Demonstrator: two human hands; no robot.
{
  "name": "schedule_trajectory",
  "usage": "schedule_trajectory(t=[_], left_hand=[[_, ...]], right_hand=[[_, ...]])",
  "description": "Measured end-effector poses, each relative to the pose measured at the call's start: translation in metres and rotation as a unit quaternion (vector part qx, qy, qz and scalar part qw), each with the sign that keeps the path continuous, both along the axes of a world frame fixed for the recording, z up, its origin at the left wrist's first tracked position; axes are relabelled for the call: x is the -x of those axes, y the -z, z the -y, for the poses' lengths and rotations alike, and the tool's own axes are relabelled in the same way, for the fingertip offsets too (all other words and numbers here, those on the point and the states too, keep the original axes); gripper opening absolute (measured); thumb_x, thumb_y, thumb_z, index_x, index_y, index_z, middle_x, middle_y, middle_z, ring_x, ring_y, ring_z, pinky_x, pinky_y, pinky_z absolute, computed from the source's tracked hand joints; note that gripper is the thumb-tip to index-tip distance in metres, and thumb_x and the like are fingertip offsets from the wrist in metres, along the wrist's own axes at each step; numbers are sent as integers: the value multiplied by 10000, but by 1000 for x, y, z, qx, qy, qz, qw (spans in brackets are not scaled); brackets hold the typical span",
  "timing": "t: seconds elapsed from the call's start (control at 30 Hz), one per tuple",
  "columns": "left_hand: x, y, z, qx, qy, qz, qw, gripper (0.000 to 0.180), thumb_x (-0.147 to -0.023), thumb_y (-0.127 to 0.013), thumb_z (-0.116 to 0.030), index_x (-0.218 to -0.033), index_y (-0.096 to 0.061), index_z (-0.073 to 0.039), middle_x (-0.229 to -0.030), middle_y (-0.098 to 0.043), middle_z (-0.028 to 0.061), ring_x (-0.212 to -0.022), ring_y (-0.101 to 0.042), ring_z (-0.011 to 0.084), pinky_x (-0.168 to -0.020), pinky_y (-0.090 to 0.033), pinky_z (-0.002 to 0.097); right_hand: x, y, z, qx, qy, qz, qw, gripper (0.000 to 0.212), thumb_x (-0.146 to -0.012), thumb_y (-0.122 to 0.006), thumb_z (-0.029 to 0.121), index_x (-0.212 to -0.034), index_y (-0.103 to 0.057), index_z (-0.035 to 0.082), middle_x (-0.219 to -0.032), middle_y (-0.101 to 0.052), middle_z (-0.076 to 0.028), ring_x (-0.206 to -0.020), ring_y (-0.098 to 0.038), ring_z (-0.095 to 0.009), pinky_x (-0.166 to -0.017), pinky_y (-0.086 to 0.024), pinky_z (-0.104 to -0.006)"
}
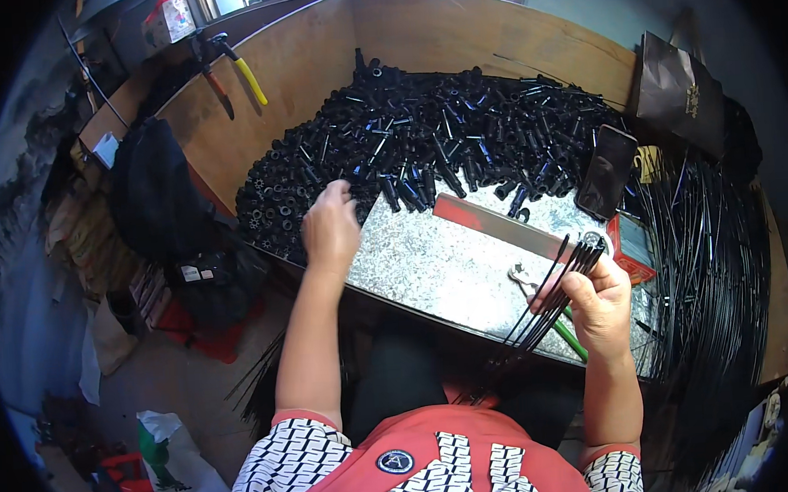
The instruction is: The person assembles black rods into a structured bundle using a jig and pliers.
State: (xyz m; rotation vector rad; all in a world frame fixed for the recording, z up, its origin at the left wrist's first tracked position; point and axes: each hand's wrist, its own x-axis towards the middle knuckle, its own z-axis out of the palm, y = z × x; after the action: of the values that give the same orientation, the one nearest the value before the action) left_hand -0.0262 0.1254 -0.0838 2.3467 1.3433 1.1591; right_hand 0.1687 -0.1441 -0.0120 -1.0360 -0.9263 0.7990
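My right hand is closed around a bundle of thin black cables, which slants down toward my lap. My left hand is over the left side of the metal-topped work surface, at the edge of a large heap of small black tubular parts. Its fingertips are blurred, and I cannot make out whether anything is between them. Between my hands a flat bar, partly red, lies in front of the heap. Pliers with a green handle lie partly behind the right hand's bundle.
A phone leans at the heap's right, near a red box. Many long black cables hang at the right, below a dark paper bag. Wooden boards wall the back; yellow-handled pliers hang at left.
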Motion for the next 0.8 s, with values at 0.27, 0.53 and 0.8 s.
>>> schedule_trajectory(t=[0.27,0.53,0.8], left_hand=[[43,45,-33,-34,56,-153,986,324,-772,-581,40,-1088,-596,-28,-1012,-635,157,-995,-580,346,-845,-477,414],[4,-3,3,212,244,330,887,234,-888,-617,-9,-1119,-588,15,-1013,-598,76,-899,-622,127,-798,-514,242],[-50,-65,89,344,542,438,630,232,-890,-626,-49,-1109,-624,27,-1109,-635,156,-881,-638,178,-772,-535,293]], right_hand=[[-7,3,1,19,11,-1,1000,86,-913,-591,55,-925,-563,-26,-806,-664,-137,-710,-666,-197,-660,-556,-301],[-1,-2,9,23,-4,-31,999,71,-915,-591,43,-906,-539,-4,-810,-666,-133,-729,-667,-182,-679,-558,-295],[10,-3,-9,20,-74,-55,996,98,-914,-593,61,-895,-530,-11,-792,-657,-134,-714,-666,-197,-660,-551,-304]])
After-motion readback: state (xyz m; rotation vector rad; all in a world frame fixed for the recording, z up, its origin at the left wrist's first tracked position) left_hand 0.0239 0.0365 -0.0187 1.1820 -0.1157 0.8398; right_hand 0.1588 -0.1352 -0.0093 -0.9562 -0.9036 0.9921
